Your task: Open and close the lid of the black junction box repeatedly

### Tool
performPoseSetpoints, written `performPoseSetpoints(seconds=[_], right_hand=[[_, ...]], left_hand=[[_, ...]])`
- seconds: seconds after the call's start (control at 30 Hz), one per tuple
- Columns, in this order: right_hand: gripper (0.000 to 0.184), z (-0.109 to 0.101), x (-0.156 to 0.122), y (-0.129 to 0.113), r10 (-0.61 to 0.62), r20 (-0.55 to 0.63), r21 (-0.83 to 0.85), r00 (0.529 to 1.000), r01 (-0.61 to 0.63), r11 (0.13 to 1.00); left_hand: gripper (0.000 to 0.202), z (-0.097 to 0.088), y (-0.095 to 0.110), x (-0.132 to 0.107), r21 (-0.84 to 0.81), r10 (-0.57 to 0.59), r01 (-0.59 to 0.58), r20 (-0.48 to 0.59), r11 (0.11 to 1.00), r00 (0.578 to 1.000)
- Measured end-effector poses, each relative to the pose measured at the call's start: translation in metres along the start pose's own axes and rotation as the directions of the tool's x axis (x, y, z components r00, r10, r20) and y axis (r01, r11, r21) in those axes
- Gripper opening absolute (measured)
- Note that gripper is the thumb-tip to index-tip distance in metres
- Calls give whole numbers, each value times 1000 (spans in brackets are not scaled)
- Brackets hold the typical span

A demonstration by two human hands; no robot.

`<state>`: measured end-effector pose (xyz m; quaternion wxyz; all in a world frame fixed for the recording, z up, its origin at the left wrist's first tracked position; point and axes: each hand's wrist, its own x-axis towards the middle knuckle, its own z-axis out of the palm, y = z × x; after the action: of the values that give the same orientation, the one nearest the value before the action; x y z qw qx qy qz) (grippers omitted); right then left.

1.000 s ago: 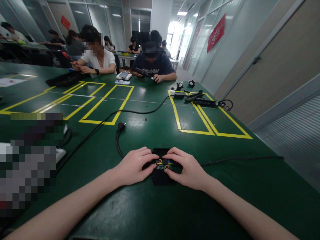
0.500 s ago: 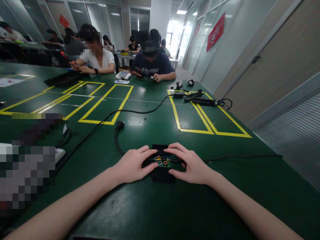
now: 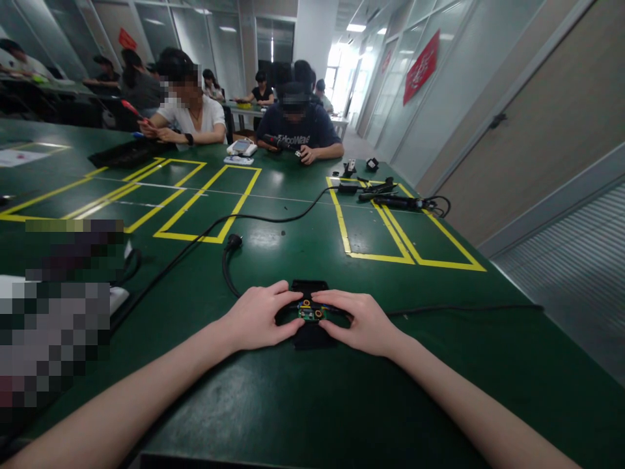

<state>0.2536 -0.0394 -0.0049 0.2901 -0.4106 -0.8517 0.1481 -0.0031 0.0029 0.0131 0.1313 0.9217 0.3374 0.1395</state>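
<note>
A small green circuit board [image 3: 307, 316] with copper-wound coils sits over an opened black plastic case [image 3: 312, 339], whose dark halves show above and below it. My left hand [image 3: 258, 318] grips the board's left end between thumb and fingers. On the opposite side, my right hand [image 3: 366, 320] has its thumb at the near right edge and its fingers along the far edge. Thin blue and yellow wires show at the board. A black cable runs out under each hand; the left one ends in a power plug [image 3: 234, 242].
Yellow tape rectangles [image 3: 208, 203] mark the green table. Black tools and cords [image 3: 390, 195] lie at the back right. A long black cable [image 3: 263, 218] crosses the tabletop. Two co-workers sit opposite, one beside a black tray [image 3: 124, 154]. Blurred-out items [image 3: 49, 339] stand at the left.
My right hand has shifted left, and its thumb has come in to the board's near edge. The left hand stays at its end. The view has tilted slightly.
</note>
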Motion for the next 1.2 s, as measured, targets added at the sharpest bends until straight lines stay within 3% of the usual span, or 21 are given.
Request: performPoseSetpoints(seconds=[0.13, 0.23, 0.53, 0.67, 1.03, 1.2], right_hand=[[54, 2, 0, 0, 60, 19, -44, 998, -59, 997], [62, 1, 0, 0, 21, -1, -15, 1000, -21, 1000], [46, -12, -2, 5, -3, -54, -44, 999, 0, 999], [46, -11, -3, 7, -39, -5, -37, 999, 38, 999], [62, -7, -5, 5, 45, 62, -78, 997, -40, 996], [60, -5, -4, 3, 38, 79, -69, 996, -32, 997]], left_hand=[[41, -1, -6, 3, 20, 48, -48, -12, 999, 999], [38, -2, -13, 4, -1, 82, -82, -8, 997, 997], [37, -8, -23, 4, -126, 143, -154, -87, 980, 986], [46, -7, -23, 3, -99, 130, -134, -42, 986, 991], [67, -13, -22, 3, -8, 40, -39, 61, 999, 997], [76, -17, -27, 3, -19, 30, -28, 77, 999, 997]])
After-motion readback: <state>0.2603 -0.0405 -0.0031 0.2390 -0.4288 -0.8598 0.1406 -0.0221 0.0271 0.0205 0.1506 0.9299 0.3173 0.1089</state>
